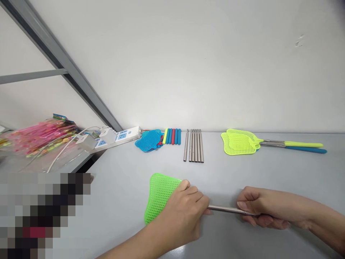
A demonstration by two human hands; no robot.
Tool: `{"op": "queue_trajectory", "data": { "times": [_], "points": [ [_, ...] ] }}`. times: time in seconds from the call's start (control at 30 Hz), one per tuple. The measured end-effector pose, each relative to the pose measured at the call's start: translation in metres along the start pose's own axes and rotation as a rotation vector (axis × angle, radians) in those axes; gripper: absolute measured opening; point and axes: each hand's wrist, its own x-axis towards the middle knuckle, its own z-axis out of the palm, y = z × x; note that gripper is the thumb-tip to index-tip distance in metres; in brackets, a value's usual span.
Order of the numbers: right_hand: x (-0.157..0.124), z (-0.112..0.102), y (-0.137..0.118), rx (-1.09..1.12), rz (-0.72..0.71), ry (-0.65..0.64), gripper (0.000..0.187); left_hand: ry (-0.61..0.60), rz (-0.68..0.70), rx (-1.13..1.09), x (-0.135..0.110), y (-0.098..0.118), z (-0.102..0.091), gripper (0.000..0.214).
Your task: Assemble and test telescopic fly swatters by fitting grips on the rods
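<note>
My left hand point(185, 210) is closed around the neck of a green fly swatter head point(161, 196), whose perforated paddle sticks out to the left. A thin metal rod point(225, 208) runs from that fist across to my right hand point(264, 207). The fingers of my right hand pinch the rod near its other end. The joint between head and rod is hidden inside my left hand. What lies within my right palm cannot be made out.
Along the wall lie blue swatter heads point(149, 140), coloured handle grips point(173, 136), metal rods point(196, 145) and yellow fly swatters point(239, 142) with yellow and blue handles. At left are a power strip point(129, 134) with plugged adapters and a pile of pink packaged items point(43, 136).
</note>
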Motion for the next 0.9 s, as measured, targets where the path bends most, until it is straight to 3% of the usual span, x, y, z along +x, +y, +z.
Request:
{"op": "queue_trajectory", "data": {
  "times": [0.33, 0.9],
  "points": [
    [0.005, -0.007, 0.002, -0.058, -0.080, -0.058, 0.034, -0.086, -0.046, -0.062, 0.001, -0.002, 0.000, 0.016],
    [0.005, -0.007, -0.003, -0.148, -0.181, -0.031, 0.035, -0.166, -0.083, -0.109, 0.003, -0.011, -0.003, 0.025]
  ]
}}
